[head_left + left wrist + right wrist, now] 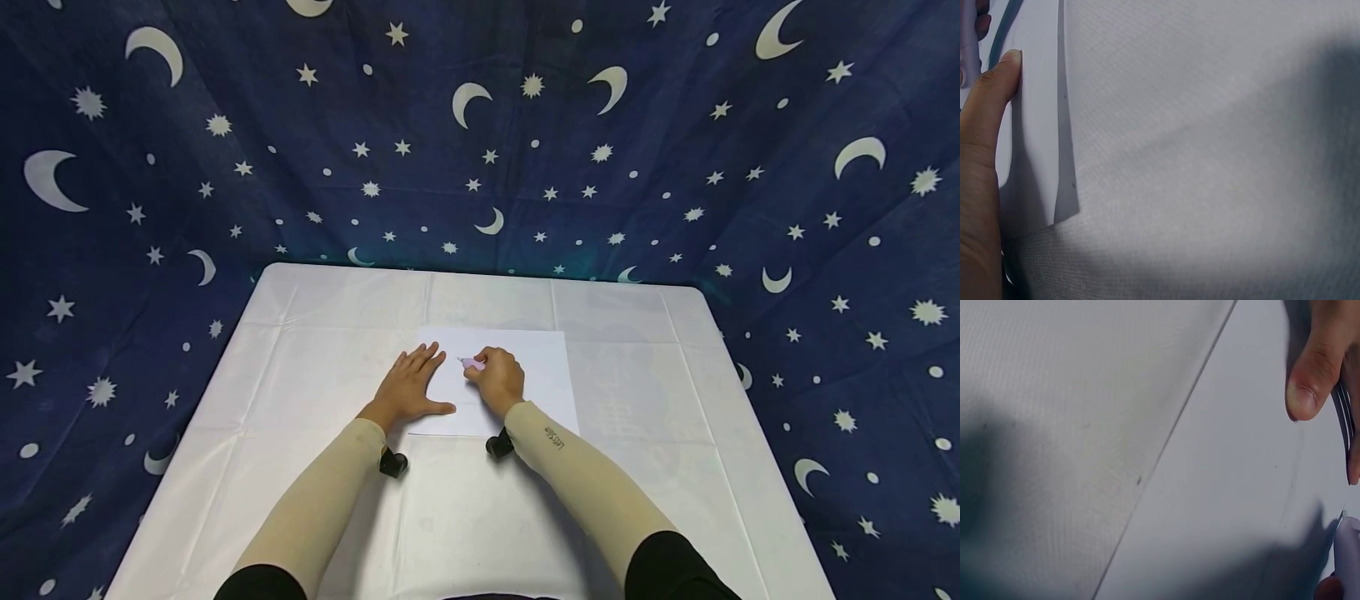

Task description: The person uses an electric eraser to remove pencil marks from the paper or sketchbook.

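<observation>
A white sheet of paper (pixel 543 367) lies on the table. My left hand (pixel 408 387) rests on its left part, fingers spread and thumb pointing right. My right hand (pixel 501 382) grips a small lavender utility knife (pixel 471 363), its thin tip pointing left toward the left hand. In the right wrist view, the knife (pixel 1349 547) has a small metal tip at the paper, beside a fingertip (pixel 1329 589) of the right hand. The left thumb (pixel 1311 384) presses the sheet above it. A faint line runs down the paper there. Most of the knife's body is hidden by the right hand.
A white cloth with fold creases covers the table (pixel 315 350). Behind and at both sides hangs a dark blue curtain (pixel 420 108) with moons and stars. The paper's near corner (pixel 1044 209) shows a darker strip along its edge, shadow or second sheet, I cannot tell.
</observation>
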`<action>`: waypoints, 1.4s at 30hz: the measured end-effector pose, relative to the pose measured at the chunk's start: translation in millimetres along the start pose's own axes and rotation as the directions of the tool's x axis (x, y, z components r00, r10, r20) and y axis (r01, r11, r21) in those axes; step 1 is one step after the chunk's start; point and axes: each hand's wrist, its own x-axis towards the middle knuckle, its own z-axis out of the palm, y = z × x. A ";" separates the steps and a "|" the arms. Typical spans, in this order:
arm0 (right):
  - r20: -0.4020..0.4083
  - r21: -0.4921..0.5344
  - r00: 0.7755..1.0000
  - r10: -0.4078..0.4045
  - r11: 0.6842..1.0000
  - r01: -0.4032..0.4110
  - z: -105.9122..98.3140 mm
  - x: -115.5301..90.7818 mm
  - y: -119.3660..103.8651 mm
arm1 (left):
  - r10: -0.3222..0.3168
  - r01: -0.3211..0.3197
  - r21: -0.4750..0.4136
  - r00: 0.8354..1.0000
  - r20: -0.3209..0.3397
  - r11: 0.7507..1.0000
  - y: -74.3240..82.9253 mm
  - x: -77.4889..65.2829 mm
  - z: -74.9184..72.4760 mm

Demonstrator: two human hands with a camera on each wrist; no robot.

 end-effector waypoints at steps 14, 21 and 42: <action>-0.001 0.001 1.000 0.007 1.000 -0.007 -0.9 2.6 2.0 | 0.000 0.000 0.008 1.000 -0.004 1.000 -1.7 0.8 3.4; 0.011 -0.014 1.000 -0.003 1.000 0.003 0.4 3.2 -1.0 | 0.019 -0.019 0.003 0.999 -0.025 1.000 -2.5 0.4 3.2; 0.020 -0.033 1.000 -0.013 0.999 0.013 -2.6 3.5 -5.0 | 0.043 -0.042 0.019 0.997 -0.071 0.999 -7.6 2.8 10.8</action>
